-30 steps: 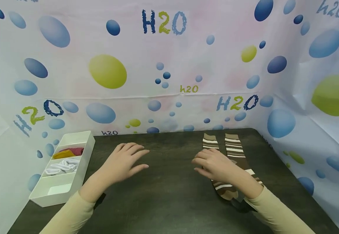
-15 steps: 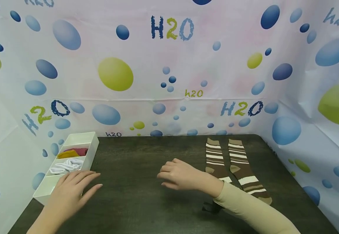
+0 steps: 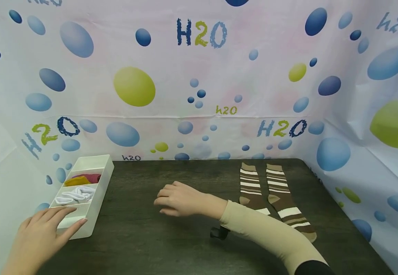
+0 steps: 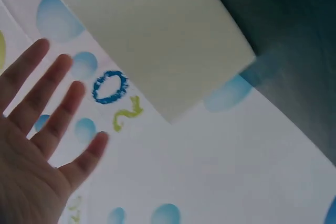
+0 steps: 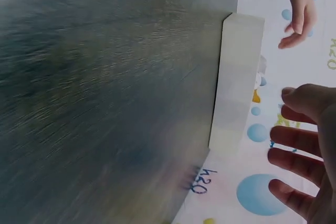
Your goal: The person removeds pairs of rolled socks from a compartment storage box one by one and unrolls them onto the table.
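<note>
My left hand hovers by the near end of a white divided box, fingers spread and holding nothing. The left wrist view shows its straight fingers apart, beside the box's plain outer face. Over the middle of the table, my right hand points toward the box with relaxed, slightly bent fingers and nothing in them. Inside the box, a mustard and dark red bundle fills one compartment and a folded white bundle another. The nearest and farthest compartments show bare floors.
Two brown striped socks lie flat at the right: a left one and a right one. My right sleeve partly covers the left sock. Behind the dark table stands a patterned backdrop.
Both hands have moved left: the left from mid-table to the box's near end, the right away from the socks to mid-table. The socks and box stay put.
</note>
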Motion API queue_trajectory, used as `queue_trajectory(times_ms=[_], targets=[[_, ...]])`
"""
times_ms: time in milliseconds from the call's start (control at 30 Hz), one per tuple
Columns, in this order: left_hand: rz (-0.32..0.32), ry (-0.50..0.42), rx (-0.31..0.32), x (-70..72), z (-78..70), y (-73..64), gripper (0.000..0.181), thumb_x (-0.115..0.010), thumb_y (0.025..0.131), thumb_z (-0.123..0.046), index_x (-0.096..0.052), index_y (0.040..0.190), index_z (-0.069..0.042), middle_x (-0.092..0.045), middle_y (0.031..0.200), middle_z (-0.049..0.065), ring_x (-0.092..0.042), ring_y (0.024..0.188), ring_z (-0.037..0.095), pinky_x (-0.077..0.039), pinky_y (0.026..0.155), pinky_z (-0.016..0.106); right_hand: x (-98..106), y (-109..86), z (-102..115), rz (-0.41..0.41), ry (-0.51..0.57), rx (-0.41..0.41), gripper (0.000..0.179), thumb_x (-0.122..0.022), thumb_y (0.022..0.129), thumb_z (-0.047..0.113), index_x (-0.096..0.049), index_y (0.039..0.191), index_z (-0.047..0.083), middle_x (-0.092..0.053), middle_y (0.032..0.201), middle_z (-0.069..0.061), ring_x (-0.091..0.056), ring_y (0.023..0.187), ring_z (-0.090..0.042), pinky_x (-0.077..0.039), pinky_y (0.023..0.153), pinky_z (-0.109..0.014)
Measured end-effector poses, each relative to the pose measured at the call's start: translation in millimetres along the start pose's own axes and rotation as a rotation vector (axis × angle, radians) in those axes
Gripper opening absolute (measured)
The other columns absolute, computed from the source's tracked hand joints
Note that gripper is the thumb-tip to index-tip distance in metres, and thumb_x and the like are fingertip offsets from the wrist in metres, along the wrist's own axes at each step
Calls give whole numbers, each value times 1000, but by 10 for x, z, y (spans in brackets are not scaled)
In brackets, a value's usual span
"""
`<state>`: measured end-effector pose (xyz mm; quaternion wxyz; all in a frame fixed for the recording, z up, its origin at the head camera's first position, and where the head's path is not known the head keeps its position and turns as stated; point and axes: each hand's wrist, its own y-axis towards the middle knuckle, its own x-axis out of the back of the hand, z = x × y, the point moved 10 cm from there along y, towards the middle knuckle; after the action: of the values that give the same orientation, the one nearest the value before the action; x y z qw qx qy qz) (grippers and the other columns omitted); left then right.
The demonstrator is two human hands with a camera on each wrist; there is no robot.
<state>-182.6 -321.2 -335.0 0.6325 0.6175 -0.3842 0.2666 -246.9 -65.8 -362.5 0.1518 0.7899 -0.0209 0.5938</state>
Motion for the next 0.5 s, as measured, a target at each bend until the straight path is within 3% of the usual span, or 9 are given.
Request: queue_trajectory(times_ms=[300, 400, 500], targets=[[298, 22, 143, -393, 316, -163, 63, -68, 78, -64, -66, 112, -10, -62, 117, 25, -51, 105, 45, -41, 71, 70, -129, 476, 101, -35, 55, -41, 32, -52, 100, 41, -62, 127, 27, -62, 124, 9, -57, 116, -8, -47, 88, -25], [346, 32, 165, -478, 348, -178, 66, -64, 80, -67, -66, 114, -10, -60, 119, 27, -50, 107, 46, -39, 74, 71, -169, 620, 158, -35, 46, -42, 33, -51, 100, 42, -61, 128, 28, -62, 125, 10, -57, 116, -7, -47, 86, -23], [350, 36, 172, -525, 348, -171, 65, -63, 80, -67, -67, 113, -11, -60, 119, 25, -49, 109, 45, -38, 76, 72, -236, 770, 159, -14, 53, -61, 33, -49, 101, 42, -61, 129, 28, -61, 126, 10, -56, 115, -7, -46, 85, -22]])
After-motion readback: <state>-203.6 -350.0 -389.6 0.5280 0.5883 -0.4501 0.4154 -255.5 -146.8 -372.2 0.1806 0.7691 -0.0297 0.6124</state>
